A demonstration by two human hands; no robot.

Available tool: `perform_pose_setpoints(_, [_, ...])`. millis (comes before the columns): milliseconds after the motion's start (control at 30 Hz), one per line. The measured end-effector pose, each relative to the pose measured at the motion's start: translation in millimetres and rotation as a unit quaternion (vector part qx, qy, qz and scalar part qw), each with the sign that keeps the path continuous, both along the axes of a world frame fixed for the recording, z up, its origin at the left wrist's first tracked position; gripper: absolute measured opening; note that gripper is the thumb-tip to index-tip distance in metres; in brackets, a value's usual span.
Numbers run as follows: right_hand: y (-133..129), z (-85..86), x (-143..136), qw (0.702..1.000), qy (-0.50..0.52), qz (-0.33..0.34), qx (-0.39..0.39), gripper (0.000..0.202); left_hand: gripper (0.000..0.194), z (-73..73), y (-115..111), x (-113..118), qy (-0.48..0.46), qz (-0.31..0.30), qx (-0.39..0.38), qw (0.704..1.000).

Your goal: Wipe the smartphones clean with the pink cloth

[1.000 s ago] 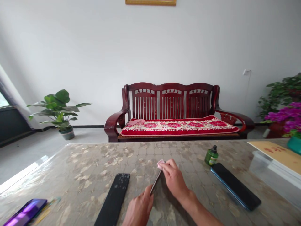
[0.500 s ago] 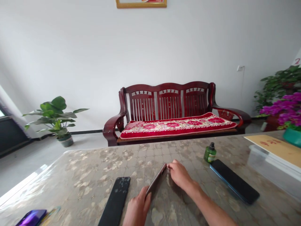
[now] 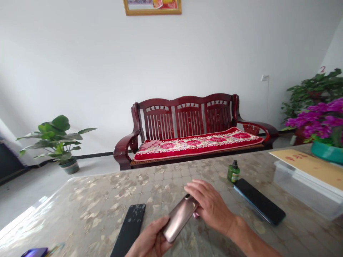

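Just rolled the phone [image 3: 179,220] from edge-on to flatter, baring its broad back for work; clamped in left hand [image 3: 152,238], touched by right hand [image 3: 210,205] beyond; cannot tell whether gripping pink cloth [image 3: 195,215].

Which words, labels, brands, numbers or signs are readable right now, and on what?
"2", apparently: red mark above the right plant; its backing is unclear.
Folder: red characters, too blurred.
Bottle: label too small.
Picture: print too small.
Held phone: no readable text.
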State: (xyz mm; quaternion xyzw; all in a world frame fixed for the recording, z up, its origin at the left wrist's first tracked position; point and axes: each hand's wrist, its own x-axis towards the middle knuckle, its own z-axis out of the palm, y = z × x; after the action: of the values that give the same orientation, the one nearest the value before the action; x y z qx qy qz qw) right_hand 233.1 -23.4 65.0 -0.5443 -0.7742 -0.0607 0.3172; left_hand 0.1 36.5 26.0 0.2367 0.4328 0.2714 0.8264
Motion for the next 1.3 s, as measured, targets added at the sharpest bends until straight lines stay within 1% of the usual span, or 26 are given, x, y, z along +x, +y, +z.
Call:
perform_pose_setpoints(67, [-7, 7.7, 3, 0.996, -0.003, 0.079, -0.049, 0.042, 0.021, -0.4, -4, 2, 0.006, -0.054, -0.023, 0.998])
perform_pose_setpoints(100, [-10, 9.0, 5, 0.992, 0.004, 0.096, -0.082, 0.035, 0.026, -0.9, -5, 3, 0.008, -0.091, -0.021, 0.996])
perform_pose_setpoints(133, [-13, 8.3, 7, 0.989, 0.019, 0.093, -0.115, 0.028, 0.034, -1.4, -7, 3, 0.007, -0.13, -0.007, 0.991])
perform_pose_setpoints(167, [-16, 5.7, 9, 0.985, 0.044, 0.075, -0.148, 0.023, 0.045, -1.8, -8, 4, 0.003, -0.168, 0.016, 0.986])
perform_pose_setpoints(200, [-18, 1.4, 11, 0.979, 0.079, 0.048, -0.181, 0.018, 0.056, -2.2, -9, 5, -0.006, -0.195, 0.049, 0.98])
perform_pose_setpoints(233, [-19, -4.2, 13, 0.968, 0.122, 0.019, -0.216, 0.014, 0.064, -2.6, -10, 7, -0.021, -0.206, 0.086, 0.975])
perform_pose_setpoints(267, [-19, -10.5, 15, 0.952, 0.173, -0.005, -0.251, 0.011, 0.068, -2.9, -11, 9, -0.039, -0.197, 0.124, 0.972])
perform_pose_setpoints(333, [-20, -22.2, 17, 0.908, 0.278, -0.024, -0.313, 0.01, 0.065, -3.7, -13, 17, -0.066, -0.153, 0.182, 0.969])
perform_pose_setpoints(400, [-21, -29.0, 17, 0.873, 0.345, -0.013, -0.345, 0.018, 0.057, -4.8, -13, 28, -0.061, -0.13, 0.191, 0.971])
perform_pose_setpoints(433, [-22, -30.0, 16, 0.868, 0.357, -0.01, -0.344, 0.025, 0.053, -5.6, -14, 34, -0.049, -0.12, 0.179, 0.975])
perform_pose_setpoints(467, [-24, -29.7, 15, 0.874, 0.354, -0.014, -0.332, 0.036, 0.05, -6.7, -14, 40, -0.036, -0.106, 0.163, 0.98])
perform_pose_setpoints(500, [-27, -28.6, 13, 0.889, 0.335, -0.026, -0.311, 0.048, 0.048, -7.9, -15, 45, -0.026, -0.096, 0.146, 0.984])
perform_pose_setpoints(567, [-34, -26.7, 6, 0.926, 0.264, -0.061, -0.263, 0.078, 0.043, -10.4, -19, 55, -0.015, -0.078, 0.119, 0.99])
perform_pose_setpoints(633, [-43, -28.1, -1, 0.95, 0.179, -0.097, -0.235, 0.1, 0.041, -12.4, -24, 63, -0.018, -0.074, 0.103, 0.992])
perform_pose_setpoints(667, [-47, -30.5, -4, 0.955, 0.146, -0.111, -0.232, 0.104, 0.041, -13.1, -26, 66, -0.024, -0.075, 0.101, 0.992])
perform_pose_setpoints(700, [-51, -33.5, -5, 0.957, 0.125, -0.125, -0.23, 0.104, 0.044, -13.8, -28, 69, -0.03, -0.08, 0.102, 0.991])
perform_pose_setpoints(767, [-57, -39.9, 1, 0.957, 0.117, -0.148, -0.22, 0.097, 0.052, -15.4, -29, 71, -0.031, -0.104, 0.121, 0.987])
perform_pose_setpoints(800, [-60, -42.3, 9, 0.956, 0.12, -0.167, -0.211, 0.094, 0.058, -16.9, -27, 71, -0.02, -0.119, 0.145, 0.982])
perform_pose_setpoints(833, [-63, -43.7, 19, 0.953, 0.123, -0.193, -0.201, 0.091, 0.063, -19.3, -24, 68, 0.004, -0.133, 0.179, 0.975])
perform_pose_setpoints(867, [-66, -43.9, 32, 0.946, 0.121, -0.231, -0.19, 0.089, 0.068, -22.5, -20, 64, 0.035, -0.139, 0.234, 0.962])
perform_pose_setpoints(933, [-71, -41.7, 63, 0.925, 0.086, -0.332, -0.163, 0.082, 0.073, -32.3, -10, 53, 0.094, -0.136, 0.383, 0.909])
perform_pose_setpoints(1000, [-75, -37.8, 94, 0.895, 0.052, -0.415, -0.153, 0.078, 0.059, -45.4, -1, 39, 0.181, -0.121, 0.476, 0.852])
perform_pose_setpoints(1033, [-76, -35.8, 108, 0.884, 0.042, -0.439, -0.154, 0.077, 0.053, -52.5, 2, 33, 0.212, -0.119, 0.503, 0.829])
perform_pose_setpoints(1100, [-78, -32.5, 129, 0.871, 0.025, -0.461, -0.167, 0.077, 0.046, -66.1, 4, 25, 0.24, -0.123, 0.529, 0.805])
perform_pose_setpoints(1200, [-78, -29.5, 148, 0.849, 0.019, -0.482, -0.214, 0.082, 0.039, -79.3, 4, 21, 0.238, -0.117, 0.548, 0.793])
perform_pose_setpoints(1300, [-77, -29.8, 157, 0.84, 0.019, -0.485, -0.243, 0.084, 0.034, -81.2, 3, 22, 0.237, -0.108, 0.568, 0.781])
